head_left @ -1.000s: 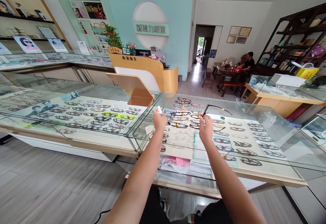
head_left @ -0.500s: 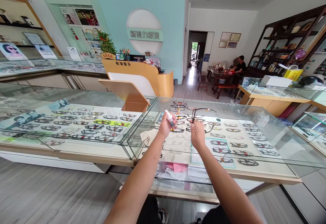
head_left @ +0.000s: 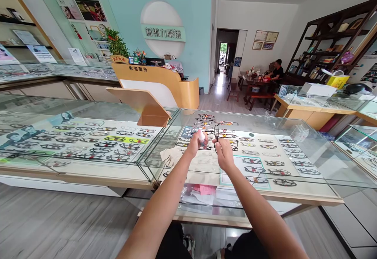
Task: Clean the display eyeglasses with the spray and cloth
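My left hand [head_left: 193, 145] is wrapped round a small spray bottle [head_left: 201, 135] with a white top, tilted away from me. My right hand [head_left: 225, 155] pinches a pair of dark-framed eyeglasses [head_left: 217, 132], one temple reaching out to the right. Bottle and eyeglasses are close together but apart, above the glass top of the display case. A pale cloth [head_left: 173, 157] lies to the left, partly under my left forearm. Glasses on show inside the case lie behind my hands and make the far rim of the held pair hard to pick out.
Rows of eyeglasses fill the glass display case [head_left: 318, 190] and its left neighbour. A wooden mirror stand [head_left: 153, 113] rises at the far left corner. Beyond are a yellow counter [head_left: 190, 94], a dark table [head_left: 255, 79] with a seated person [head_left: 277, 71], and another case with a white box [head_left: 318, 89].
My right hand has drawn slightly left and the eyeglasses have turned in it. The bottle has tipped further forward in my left hand, which moved a little right. The view has shifted slightly.
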{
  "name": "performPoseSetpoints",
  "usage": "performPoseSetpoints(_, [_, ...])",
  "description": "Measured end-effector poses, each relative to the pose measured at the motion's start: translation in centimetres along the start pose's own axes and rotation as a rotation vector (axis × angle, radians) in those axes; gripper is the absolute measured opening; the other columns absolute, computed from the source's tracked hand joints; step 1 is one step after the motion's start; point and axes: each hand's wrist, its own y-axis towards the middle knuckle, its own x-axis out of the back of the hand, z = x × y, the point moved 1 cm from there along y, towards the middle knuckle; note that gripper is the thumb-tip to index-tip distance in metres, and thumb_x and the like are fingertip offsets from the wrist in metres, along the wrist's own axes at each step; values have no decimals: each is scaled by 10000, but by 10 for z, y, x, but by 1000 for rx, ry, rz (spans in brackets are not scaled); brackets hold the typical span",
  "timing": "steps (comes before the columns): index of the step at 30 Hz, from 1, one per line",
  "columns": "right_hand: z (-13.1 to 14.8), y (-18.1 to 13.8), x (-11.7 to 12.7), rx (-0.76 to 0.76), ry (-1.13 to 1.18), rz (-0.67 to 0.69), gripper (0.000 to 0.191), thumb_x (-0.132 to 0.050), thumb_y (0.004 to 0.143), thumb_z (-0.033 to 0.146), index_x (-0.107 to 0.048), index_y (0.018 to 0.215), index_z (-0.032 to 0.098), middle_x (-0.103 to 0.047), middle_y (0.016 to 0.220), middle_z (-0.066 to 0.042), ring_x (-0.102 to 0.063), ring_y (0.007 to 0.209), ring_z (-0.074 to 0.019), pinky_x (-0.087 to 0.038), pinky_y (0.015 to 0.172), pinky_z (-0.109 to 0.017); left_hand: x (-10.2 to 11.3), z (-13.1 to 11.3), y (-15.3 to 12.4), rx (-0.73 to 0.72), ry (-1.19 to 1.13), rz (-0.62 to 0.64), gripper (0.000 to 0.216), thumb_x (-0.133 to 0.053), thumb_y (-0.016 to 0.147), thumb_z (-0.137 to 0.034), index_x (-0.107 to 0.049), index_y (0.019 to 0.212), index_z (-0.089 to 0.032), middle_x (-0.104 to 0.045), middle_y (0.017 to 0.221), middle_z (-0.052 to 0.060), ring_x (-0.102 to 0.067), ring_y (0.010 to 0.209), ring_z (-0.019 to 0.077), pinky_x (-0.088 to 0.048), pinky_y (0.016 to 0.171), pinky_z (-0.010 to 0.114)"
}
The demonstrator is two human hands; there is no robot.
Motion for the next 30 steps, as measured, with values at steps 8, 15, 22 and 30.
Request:
performPoseSetpoints(8, [6, -1, -1, 30, 42, 72, 424, -343, 1153, 394, -733, 1102, 238, -747, 1056, -85, -611, 992, -275, -453, 926, -411, -4, 12, 2, -95, 234, -37, 536, -477, 931, -690, -561, 708, -210, -551, 657, 18, -505, 610, 154, -448, 564, 298])
performPoseSetpoints(15, [8, -1, -4, 47, 50, 117, 449, -330, 1158, 411, -738, 1067, 246, -736, 1015, -77, -602, 968, -274, -452, 905, -407, -6, 13, 1, -56, 288, -63, 503, -490, 914, -676, -522, 705, -220, -562, 630, 9, -490, 588, 146, -445, 574, 295])
performPoseSetpoints(22, [3, 0, -1, -5, 107, 51, 457, -340, 1147, 446, -734, 1026, 249, -715, 974, -76, -602, 964, -273, -461, 919, -410, -7, 14, 0, -64, 261, -20, 611, -477, 925, -791, -547, 739, -213, -558, 683, 20, -508, 612, 153, -450, 570, 297])
performPoseSetpoints(30, [-11, 9, 4, -211, 409, -169, 430, -389, 1098, 456, -743, 1049, 219, -755, 1078, -92, -668, 974, -251, -518, 905, -385, -6, 22, 0, -82, 466, 118, 618, -448, 975, -769, -543, 720, -214, -528, 696, 21, -492, 635, 164, -413, 573, 297])
